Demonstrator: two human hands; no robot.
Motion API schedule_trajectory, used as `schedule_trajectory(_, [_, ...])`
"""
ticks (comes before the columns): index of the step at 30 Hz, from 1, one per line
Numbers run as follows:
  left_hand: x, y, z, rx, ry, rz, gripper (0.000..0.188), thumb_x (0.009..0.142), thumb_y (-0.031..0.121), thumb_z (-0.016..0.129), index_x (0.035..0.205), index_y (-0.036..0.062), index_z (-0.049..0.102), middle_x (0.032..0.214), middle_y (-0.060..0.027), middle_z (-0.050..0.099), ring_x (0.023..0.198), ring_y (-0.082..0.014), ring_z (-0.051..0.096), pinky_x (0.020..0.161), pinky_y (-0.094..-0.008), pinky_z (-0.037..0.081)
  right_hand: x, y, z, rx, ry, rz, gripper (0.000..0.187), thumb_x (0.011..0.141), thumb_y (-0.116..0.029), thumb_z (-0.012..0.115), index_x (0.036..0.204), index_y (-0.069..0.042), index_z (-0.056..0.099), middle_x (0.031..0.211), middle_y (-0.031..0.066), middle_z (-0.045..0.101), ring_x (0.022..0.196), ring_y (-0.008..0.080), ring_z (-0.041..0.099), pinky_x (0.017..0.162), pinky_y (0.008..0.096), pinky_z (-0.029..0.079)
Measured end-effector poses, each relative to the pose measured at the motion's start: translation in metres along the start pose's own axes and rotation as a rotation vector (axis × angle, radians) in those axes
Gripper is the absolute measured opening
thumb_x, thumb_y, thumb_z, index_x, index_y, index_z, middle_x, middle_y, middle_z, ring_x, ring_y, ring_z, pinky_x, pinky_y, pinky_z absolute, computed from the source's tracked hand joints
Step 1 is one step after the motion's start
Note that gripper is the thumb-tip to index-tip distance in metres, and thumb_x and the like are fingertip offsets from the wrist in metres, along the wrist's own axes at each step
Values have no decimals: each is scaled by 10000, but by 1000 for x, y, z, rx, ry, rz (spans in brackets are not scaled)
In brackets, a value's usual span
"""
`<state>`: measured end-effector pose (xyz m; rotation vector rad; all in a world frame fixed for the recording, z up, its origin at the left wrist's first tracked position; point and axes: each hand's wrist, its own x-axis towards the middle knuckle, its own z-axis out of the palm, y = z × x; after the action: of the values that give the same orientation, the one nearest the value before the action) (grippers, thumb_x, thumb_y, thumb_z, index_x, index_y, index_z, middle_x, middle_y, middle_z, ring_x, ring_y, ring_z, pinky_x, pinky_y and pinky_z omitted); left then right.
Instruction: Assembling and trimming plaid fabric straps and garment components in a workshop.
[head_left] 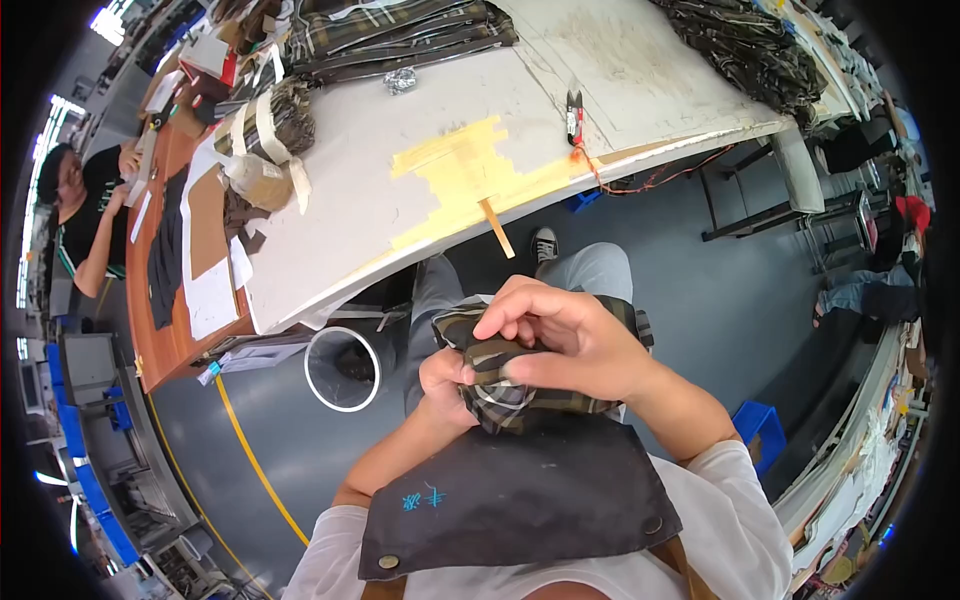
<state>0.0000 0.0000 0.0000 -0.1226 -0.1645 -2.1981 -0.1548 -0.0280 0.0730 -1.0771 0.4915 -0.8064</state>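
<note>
A bundle of dark green and brown plaid cloth (497, 408) lies bunched over my lap, against the top of my dark apron (520, 490). My left hand (446, 386) is closed on the near left part of this cloth, its thumb pressed on a fold. Over the same cloth, from the right, comes my right hand (575, 345). Its thumb rests on the cloth, while the index finger arches above it, apart from the thumb. The other right fingers are curled and partly hidden.
A pale worktable (350, 190) stands ahead, with red-handled snips (574, 120), folded plaid cloth (400, 40) and a thin wooden strip (496, 228) jutting from its edge. A white-rimmed bin (342, 406) is at left, a blue crate (760, 437) at right. Another person (95, 200) works at far left.
</note>
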Motion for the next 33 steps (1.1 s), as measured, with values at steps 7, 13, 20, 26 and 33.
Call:
schedule_trajectory(7, [4, 10, 17, 146, 284, -62, 494, 551, 90, 488, 1035, -6, 466, 1045, -111, 504, 982, -211, 539, 839, -328, 463, 9, 9, 10, -164, 118, -69, 142, 770, -72, 648, 902, -34, 610, 815, -25, 418, 730, 63, 368, 659, 200, 318])
schedule_trajectory(13, [6, -3, 31, 110, 186, 12, 489, 534, 50, 491, 1019, -10, 489, 966, -115, 548, 921, -213, 579, 792, -330, 493, 1, 5, 8, -125, 90, -117, 127, 786, -88, 625, 899, -32, 630, 768, -37, 367, 700, 52, 356, 645, 193, 305])
schedule_trajectory(20, [6, -7, 30, -57, 139, -77, 454, 573, 44, 478, 1023, -16, 482, 947, -103, 554, 888, -207, 586, 784, -327, 494, -9, -2, 10, -95, 114, -55, 130, 783, -86, 633, 901, -31, 639, 769, -34, 377, 685, 47, 363, 615, 181, 305])
schedule_trajectory(26, [3, -10, 31, 73, 265, -66, 473, 601, 47, 474, 1071, -12, 471, 941, -106, 551, 871, -199, 587, 779, -319, 495, -11, 6, 7, -167, 106, -111, 80, 803, -56, 589, 872, -26, 615, 777, -29, 391, 690, 44, 375, 612, 184, 323])
schedule_trajectory(33, [3, -11, 33, 62, 233, -66, 446, 609, 52, 471, 1051, -10, 475, 949, -109, 546, 865, -206, 588, 785, -331, 495, -14, 7, 5, -108, 101, -101, 143, 753, -34, 637, 893, -29, 605, 809, -27, 383, 710, 50, 367, 636, 192, 316])
